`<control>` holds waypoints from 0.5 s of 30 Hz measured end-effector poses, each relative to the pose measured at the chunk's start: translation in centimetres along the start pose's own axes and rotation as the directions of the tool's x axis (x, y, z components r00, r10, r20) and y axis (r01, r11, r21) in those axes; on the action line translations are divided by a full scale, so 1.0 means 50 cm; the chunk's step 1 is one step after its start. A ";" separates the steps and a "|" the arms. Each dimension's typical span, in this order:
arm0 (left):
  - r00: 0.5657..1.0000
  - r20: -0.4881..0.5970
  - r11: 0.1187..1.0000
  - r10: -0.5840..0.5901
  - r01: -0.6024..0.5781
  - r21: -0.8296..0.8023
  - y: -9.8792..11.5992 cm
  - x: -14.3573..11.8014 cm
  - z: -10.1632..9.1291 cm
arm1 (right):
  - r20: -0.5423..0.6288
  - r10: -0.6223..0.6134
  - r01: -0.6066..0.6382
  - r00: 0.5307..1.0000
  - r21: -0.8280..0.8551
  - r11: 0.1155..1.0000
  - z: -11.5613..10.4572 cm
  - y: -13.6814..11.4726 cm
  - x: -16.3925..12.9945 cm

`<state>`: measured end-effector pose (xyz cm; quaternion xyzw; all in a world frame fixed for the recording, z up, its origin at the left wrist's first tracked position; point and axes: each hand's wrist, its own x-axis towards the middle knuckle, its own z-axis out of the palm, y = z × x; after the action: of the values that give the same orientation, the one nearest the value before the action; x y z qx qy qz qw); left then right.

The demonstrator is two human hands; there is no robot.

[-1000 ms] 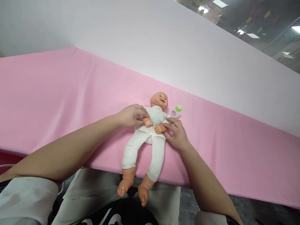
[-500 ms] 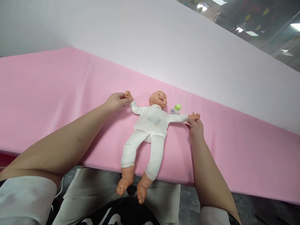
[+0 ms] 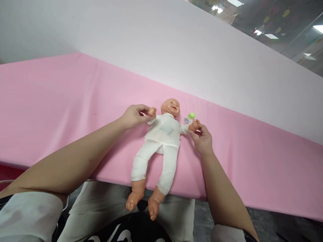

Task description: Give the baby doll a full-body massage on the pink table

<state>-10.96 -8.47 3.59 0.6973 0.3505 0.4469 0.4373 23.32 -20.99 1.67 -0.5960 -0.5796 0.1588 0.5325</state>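
A baby doll (image 3: 164, 132) with a white cloth body lies on its back, head away from me and its feet past the near edge of the pink surface. My left hand (image 3: 136, 116) is closed on the doll's hand at the left, thumb and fingers pinching it. At the right, my right hand (image 3: 203, 138) grips the doll's other hand between thumb and fingers. Both doll arms are bent and raised toward its chest. Just behind the right doll arm lies a small white bottle (image 3: 186, 121) with a green cap, partly covered by that arm.
The pink padded surface (image 3: 252, 161) runs across the view, backed by a white wall (image 3: 151, 40). A glass panel (image 3: 272, 30) with reflected lights is at the upper right. My legs (image 3: 101, 201) are below the near edge, above a dark floor.
Both my hands have moved inward with the doll's hands. Its arms, stretched out sideways before, are now folded toward its body. The bottle stays in place.
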 end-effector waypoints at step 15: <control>0.916 0.338 0.889 0.215 -0.326 0.320 0.015 -0.024 0.030 | 0.216 -0.257 0.304 0.942 -0.224 0.926 0.046 -0.040 -0.028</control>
<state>-9.90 -10.26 3.59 0.8678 0.2577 0.3213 0.2780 20.03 -21.65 1.84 -0.5529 -0.7210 0.0592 0.4135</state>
